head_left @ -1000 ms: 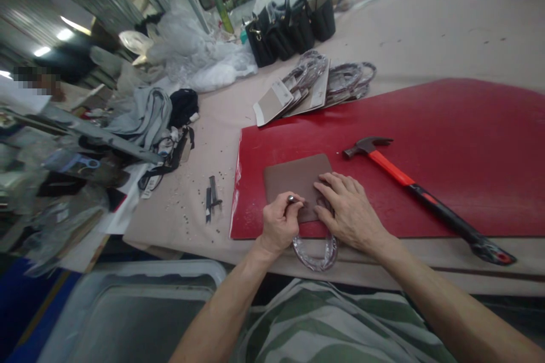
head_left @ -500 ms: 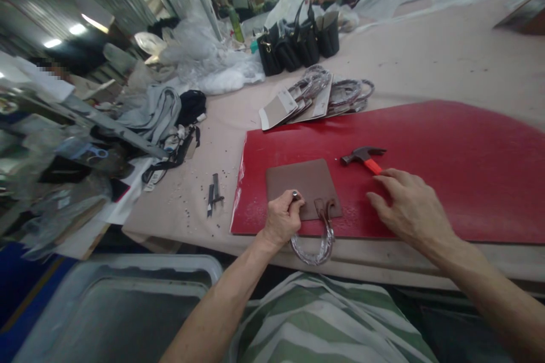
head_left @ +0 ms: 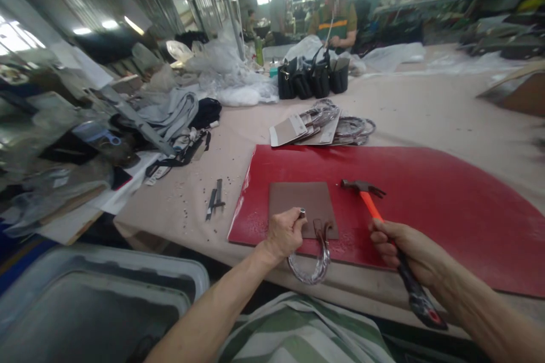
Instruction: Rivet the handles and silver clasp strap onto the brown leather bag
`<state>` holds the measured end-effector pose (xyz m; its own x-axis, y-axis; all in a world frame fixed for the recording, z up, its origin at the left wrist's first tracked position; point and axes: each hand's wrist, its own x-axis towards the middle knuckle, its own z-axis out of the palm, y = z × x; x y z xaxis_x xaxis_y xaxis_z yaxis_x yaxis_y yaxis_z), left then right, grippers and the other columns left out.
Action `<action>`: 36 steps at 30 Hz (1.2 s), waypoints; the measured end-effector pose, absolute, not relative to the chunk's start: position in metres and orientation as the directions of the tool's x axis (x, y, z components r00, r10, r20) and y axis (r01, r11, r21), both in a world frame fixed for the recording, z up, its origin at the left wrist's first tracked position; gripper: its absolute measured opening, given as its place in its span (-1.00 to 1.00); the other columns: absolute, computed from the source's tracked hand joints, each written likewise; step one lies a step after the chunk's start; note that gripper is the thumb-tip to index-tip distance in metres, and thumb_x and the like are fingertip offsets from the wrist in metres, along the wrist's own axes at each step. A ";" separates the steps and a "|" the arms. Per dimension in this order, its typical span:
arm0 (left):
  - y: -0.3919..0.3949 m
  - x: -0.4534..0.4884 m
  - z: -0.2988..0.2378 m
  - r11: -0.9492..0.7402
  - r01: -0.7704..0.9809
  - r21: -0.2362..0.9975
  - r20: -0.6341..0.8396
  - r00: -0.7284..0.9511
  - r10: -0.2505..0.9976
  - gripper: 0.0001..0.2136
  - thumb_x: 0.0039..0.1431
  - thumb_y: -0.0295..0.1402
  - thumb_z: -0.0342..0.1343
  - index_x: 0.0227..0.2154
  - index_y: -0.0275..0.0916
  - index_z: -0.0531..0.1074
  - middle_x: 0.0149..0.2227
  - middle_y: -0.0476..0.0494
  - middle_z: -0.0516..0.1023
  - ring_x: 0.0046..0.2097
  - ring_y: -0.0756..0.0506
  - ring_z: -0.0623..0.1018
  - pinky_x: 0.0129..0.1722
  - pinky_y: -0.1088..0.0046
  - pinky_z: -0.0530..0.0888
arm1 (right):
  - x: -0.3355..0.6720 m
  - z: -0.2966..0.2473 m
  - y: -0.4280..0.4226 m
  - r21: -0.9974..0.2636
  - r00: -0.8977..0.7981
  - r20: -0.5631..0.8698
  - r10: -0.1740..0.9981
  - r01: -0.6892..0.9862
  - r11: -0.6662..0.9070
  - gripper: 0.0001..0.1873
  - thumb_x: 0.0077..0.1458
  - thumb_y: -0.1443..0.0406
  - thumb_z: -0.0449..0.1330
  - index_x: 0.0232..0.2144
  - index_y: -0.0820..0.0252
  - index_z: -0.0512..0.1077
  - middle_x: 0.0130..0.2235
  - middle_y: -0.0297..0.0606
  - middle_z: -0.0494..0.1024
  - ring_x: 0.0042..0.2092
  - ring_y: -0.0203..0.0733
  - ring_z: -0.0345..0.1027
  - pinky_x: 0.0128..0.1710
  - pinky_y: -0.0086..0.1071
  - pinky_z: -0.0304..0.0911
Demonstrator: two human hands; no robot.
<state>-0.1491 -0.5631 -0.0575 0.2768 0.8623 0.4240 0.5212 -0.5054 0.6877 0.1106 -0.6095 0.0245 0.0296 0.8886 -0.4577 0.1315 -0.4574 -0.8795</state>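
Note:
A flat brown leather panel [head_left: 298, 198] lies on the red board [head_left: 426, 198], near its front left part. My left hand [head_left: 284, 232] rests at the panel's lower edge, its fingers closed round a small metal punch [head_left: 302, 212] whose round top end shows above the thumb. Beside it, a plastic-wrapped handle [head_left: 313, 275] is joined to the panel by a leather tab and hangs over the board's front edge. My right hand [head_left: 398, 247] grips a claw hammer [head_left: 371, 201] by its orange and black handle. The hammer head is to the right of the panel.
Left of the board lie two dark metal tools [head_left: 216, 199] amid small scattered bits. Behind it are stacked panels with wrapped handles [head_left: 304, 125] and several black bags [head_left: 313, 79]. A grey plastic bin [head_left: 183, 266] stands at lower left. A person [head_left: 336, 25] works across the table.
My right hand, open beside the hammer before, has closed on its handle and the grip end now shows below the hand. My left hand stays at the panel with the punch. The view has tilted up.

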 end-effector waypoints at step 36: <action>-0.565 -0.150 -0.060 -0.598 0.526 0.605 0.524 0.303 0.796 -0.90 0.33 -0.44 0.02 -0.25 -0.23 0.44 -0.31 -0.17 0.63 -0.28 -0.12 0.64 -0.27 0.42 0.54 | 0.117 -0.023 -0.608 -0.145 -0.029 0.406 0.914 0.985 0.095 -0.56 0.33 0.10 -0.02 -0.03 0.29 0.47 0.06 0.17 0.50 0.02 0.20 0.42 -0.12 -0.03 0.35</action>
